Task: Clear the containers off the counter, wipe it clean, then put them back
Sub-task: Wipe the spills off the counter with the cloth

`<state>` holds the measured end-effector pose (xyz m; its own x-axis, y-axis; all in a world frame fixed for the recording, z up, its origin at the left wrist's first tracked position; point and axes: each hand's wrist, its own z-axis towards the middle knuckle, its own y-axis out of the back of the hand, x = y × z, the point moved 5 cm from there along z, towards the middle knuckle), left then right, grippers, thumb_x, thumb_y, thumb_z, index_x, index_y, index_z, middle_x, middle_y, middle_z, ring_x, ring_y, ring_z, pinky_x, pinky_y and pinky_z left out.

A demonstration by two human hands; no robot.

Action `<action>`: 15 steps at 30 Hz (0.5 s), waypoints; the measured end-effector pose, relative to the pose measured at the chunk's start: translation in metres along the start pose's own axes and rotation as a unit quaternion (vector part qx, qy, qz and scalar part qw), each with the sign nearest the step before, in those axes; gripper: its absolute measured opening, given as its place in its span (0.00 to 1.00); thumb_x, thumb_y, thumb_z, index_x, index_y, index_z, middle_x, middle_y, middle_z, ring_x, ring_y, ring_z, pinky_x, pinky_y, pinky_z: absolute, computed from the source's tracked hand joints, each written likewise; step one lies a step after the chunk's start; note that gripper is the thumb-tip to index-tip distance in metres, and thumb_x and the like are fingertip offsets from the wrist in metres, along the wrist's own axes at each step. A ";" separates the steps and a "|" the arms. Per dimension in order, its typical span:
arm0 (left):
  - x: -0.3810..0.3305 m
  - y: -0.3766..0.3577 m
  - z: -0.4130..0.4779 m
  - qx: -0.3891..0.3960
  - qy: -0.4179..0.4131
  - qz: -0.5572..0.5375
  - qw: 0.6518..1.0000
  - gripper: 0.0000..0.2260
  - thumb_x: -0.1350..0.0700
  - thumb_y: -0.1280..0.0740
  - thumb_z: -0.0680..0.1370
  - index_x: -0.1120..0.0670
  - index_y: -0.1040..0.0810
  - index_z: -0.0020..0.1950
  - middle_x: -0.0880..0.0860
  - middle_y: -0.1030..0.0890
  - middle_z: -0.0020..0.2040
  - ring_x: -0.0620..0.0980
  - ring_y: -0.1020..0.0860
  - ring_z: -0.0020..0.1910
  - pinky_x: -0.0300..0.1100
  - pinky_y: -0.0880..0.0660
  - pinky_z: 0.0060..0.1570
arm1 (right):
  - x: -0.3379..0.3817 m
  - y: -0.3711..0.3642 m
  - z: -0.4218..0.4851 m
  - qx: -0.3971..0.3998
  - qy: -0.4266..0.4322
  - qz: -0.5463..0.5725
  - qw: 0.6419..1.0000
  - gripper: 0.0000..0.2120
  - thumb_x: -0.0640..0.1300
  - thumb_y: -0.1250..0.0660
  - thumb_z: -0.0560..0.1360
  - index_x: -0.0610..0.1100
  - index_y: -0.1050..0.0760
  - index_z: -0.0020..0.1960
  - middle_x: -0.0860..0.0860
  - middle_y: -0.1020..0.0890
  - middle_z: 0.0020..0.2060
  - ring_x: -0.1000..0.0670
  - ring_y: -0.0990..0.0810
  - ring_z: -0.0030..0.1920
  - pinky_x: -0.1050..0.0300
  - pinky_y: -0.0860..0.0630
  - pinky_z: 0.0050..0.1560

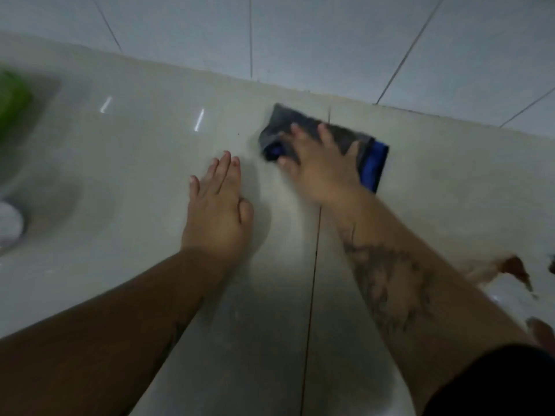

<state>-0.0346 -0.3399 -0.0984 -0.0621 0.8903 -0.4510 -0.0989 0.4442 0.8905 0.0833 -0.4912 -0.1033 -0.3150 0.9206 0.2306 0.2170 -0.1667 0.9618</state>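
Pressing cloth (339,136), right hand (321,169)

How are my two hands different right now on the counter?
The right hand presses down on the grey and blue cloth; the left hand lies bare on the counter. The right hand's fingers are spread and blurred; the left hand's fingers lie close together and look sharper. The right hand sits nearer the wall. Both are palm down.

Dim, motion-blurred, glare streaks left
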 end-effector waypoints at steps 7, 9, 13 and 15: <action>-0.002 -0.015 0.003 0.071 -0.024 0.132 0.988 0.27 0.52 0.53 0.78 0.55 0.47 0.78 0.52 0.47 0.79 0.51 0.50 0.78 0.55 0.56 0.74 | -0.169 0.028 -0.110 -0.070 -0.284 0.064 0.954 0.31 0.66 0.52 0.77 0.55 0.47 0.77 0.52 0.44 0.78 0.44 0.52 0.78 0.25 0.52 0.70; -0.001 -0.017 0.004 0.071 -0.027 0.137 0.988 0.28 0.51 0.54 0.77 0.55 0.46 0.78 0.52 0.46 0.79 0.52 0.50 0.78 0.56 0.54 0.74 | -0.124 0.014 -0.178 -0.049 -0.286 0.057 0.955 0.28 0.63 0.51 0.80 0.57 0.48 0.78 0.55 0.48 0.79 0.46 0.55 0.78 0.25 0.55 0.70; -0.002 -0.018 0.007 0.064 -0.037 0.136 0.988 0.28 0.52 0.51 0.76 0.56 0.42 0.77 0.54 0.43 0.78 0.54 0.47 0.77 0.58 0.51 0.73 | 0.011 -0.032 -0.188 0.006 -0.112 -0.029 0.993 0.29 0.66 0.58 0.77 0.63 0.53 0.77 0.62 0.54 0.78 0.45 0.63 0.78 0.25 0.62 0.68; -0.002 -0.018 0.006 0.062 -0.038 0.135 0.988 0.29 0.52 0.51 0.75 0.57 0.40 0.76 0.55 0.42 0.78 0.55 0.46 0.77 0.58 0.50 0.72 | 0.028 -0.030 -0.143 -0.006 -0.072 -0.006 0.997 0.27 0.65 0.55 0.79 0.63 0.51 0.76 0.61 0.53 0.78 0.45 0.62 0.78 0.24 0.63 0.68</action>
<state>-0.0266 -0.3489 -0.1127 0.0053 0.9808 -0.1951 0.0339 0.1948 0.9803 -0.0643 -0.5109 -0.1050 -0.1816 0.9634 0.1973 0.2027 -0.1597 0.9661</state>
